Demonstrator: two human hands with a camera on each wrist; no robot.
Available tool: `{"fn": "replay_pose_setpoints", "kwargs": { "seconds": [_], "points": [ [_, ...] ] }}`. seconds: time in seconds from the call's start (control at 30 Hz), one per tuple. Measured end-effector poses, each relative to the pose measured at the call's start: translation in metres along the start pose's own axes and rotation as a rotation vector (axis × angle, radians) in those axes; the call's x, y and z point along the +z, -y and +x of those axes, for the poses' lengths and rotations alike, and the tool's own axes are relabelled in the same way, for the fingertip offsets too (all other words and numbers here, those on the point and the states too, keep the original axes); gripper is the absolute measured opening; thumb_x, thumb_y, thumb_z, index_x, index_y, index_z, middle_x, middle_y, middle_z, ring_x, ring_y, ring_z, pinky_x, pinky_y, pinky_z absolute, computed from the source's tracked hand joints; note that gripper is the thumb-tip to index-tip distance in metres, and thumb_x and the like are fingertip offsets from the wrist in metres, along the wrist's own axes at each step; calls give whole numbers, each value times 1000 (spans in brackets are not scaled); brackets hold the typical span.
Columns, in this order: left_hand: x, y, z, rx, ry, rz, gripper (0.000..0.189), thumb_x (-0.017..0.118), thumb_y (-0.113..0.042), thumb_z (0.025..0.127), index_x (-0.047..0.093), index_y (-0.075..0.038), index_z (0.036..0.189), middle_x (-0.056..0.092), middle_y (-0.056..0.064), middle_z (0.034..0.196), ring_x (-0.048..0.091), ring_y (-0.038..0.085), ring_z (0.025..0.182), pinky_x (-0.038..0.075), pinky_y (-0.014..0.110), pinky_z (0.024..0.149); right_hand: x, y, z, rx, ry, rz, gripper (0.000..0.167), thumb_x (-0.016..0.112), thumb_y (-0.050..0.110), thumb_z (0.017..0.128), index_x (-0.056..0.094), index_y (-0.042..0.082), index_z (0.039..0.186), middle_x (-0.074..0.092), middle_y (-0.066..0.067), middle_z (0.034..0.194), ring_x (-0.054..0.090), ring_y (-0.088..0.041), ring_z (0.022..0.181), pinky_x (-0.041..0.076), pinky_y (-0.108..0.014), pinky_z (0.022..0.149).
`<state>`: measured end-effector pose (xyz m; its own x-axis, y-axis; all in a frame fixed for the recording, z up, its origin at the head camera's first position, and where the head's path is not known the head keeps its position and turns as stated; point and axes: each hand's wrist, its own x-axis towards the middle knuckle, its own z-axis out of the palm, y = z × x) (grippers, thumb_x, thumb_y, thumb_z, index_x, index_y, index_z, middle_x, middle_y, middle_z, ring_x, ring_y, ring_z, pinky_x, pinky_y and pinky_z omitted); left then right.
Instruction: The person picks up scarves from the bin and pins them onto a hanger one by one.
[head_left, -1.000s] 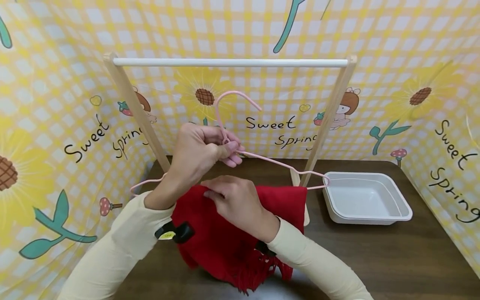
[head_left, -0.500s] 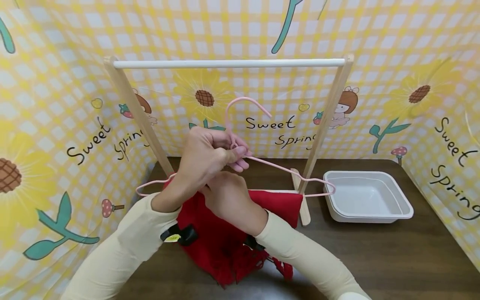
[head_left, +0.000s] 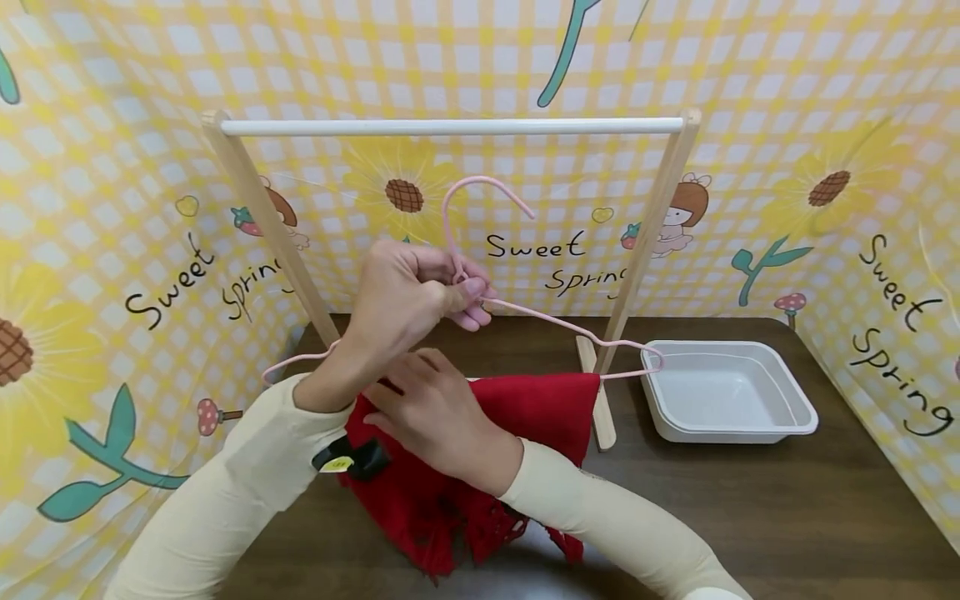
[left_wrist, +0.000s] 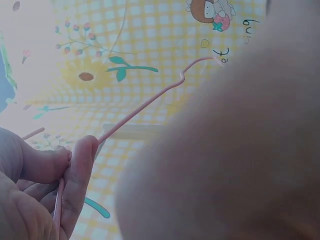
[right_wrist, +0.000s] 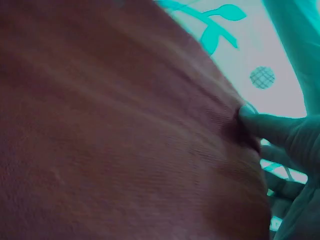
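Over the dark brown wooden desk (head_left: 712, 517): a red fringed fabric scarf (head_left: 540, 417) hangs across the lower bar of a pink thin-framed hanger (head_left: 483, 179).
Left hand (head_left: 408, 292): I see thumb and fingers pinching the hanger's neck.
Right hand (head_left: 435, 417): thumb and fingers pinch the scarf's edge.
Draping: straightening the scarf, I judge.
Hanger bar: next calls, I think, for an even tug along it.
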<state>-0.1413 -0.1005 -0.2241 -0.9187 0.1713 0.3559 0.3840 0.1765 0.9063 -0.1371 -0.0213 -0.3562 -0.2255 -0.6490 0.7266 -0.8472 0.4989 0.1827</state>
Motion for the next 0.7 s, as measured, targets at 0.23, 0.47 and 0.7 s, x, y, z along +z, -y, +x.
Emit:
{"fn": "replay_pose_setpoints", "kwargs": {
  "seconds": [0.23,0.47,0.7],
  "points": [
    [2,-1,-2,5,19,9,11,74,4,89,73,10,79,77,15,80,75,20,60,66,37,62,8,2,4,-15,-64,-39,3,74,23,92,76,20,92,68,6,93,64,-11,86,52,-21,72],
    [9,2,0,-8,39,-43,11,73,7,88,72,13,79,76,18,82,75,22,61,66,39,61,-10,2,17,398,2,230,10,79,19,86,74,17,77,67,3,75,65,-12,69,51,-25,46],
    [8,4,-6,-21,65,4,15,72,6,89,70,12,77,77,13,83,75,22,61,66,39,61,-16,5,30,552,113,168,25,77,24,85,65,18,63,64,7,60,65,-9,60,41,-18,39]
  ]
}}
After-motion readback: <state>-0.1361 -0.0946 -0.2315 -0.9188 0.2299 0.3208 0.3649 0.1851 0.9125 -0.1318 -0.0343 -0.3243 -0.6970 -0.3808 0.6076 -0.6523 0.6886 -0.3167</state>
